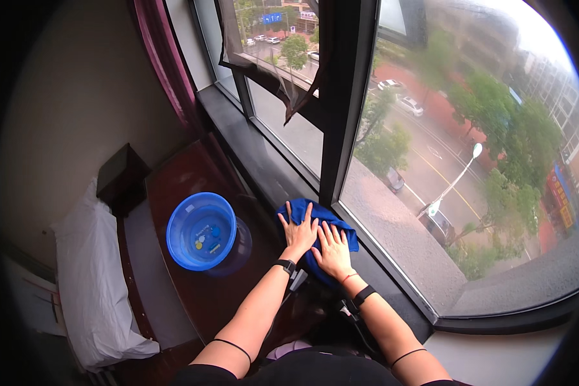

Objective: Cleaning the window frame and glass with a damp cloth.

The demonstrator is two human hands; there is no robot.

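A blue cloth (299, 208) lies bunched and spread on the dark window sill (265, 169), against the foot of the window frame. My left hand (300, 236) rests flat on its left part with the fingers spread. Close beside it, my right hand (334, 255) presses flat on the right part, fingers a little apart. Neither palm is closed around the cloth. To the left stands a blue plastic basin (175, 231) with printed figures on its bottom; it appears to hold water.
The basin stands on a dark red wooden surface (183, 173). A dark box-shaped piece (123, 176) and a white-covered pillow or cushion (94, 284) are farther left. A torn window screen (270, 67) hangs above the sill. Window glass (415, 193) rises on the right; a purple curtain (166, 62) hangs behind.
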